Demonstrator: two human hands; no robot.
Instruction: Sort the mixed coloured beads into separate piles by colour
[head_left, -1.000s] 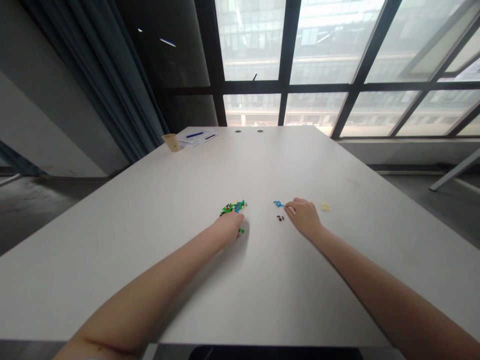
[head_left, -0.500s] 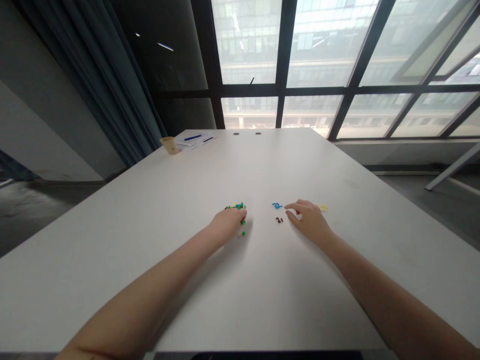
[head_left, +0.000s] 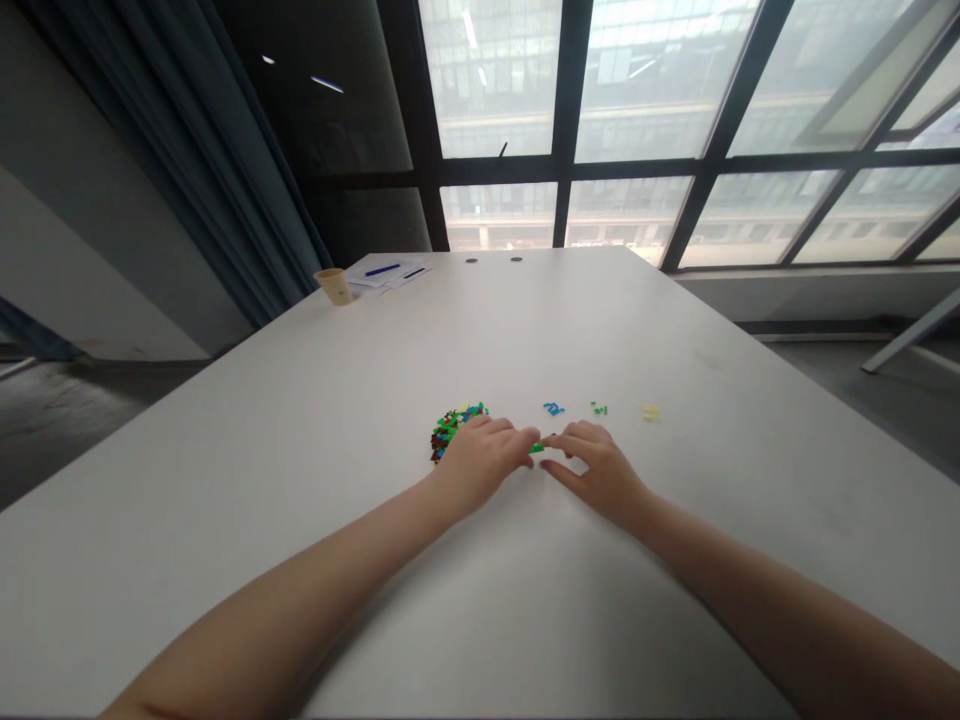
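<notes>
My left hand has thumb and fingers closed on a small green plastic piece, close above the white table. Facing it, my right hand has its thumb and index finger apart, the fingertips right beside the green piece; whether they touch it I cannot tell. A mixed pile of small coloured pieces lies to the left, partly covered by my left hand. Beyond my hands are a small blue group, a green group and a yellow group. Dark red pieces are mostly hidden behind my right fingertips.
A tan paper cup stands at the table's far left edge. Beside it lie white papers with a blue pen on top. Two dark round discs sit near the far edge, below the windows.
My left hand has moved right from the pile, carrying the green piece. My right hand has come left and nearer to me, uncovering the green group. The view has tilted slightly.
</notes>
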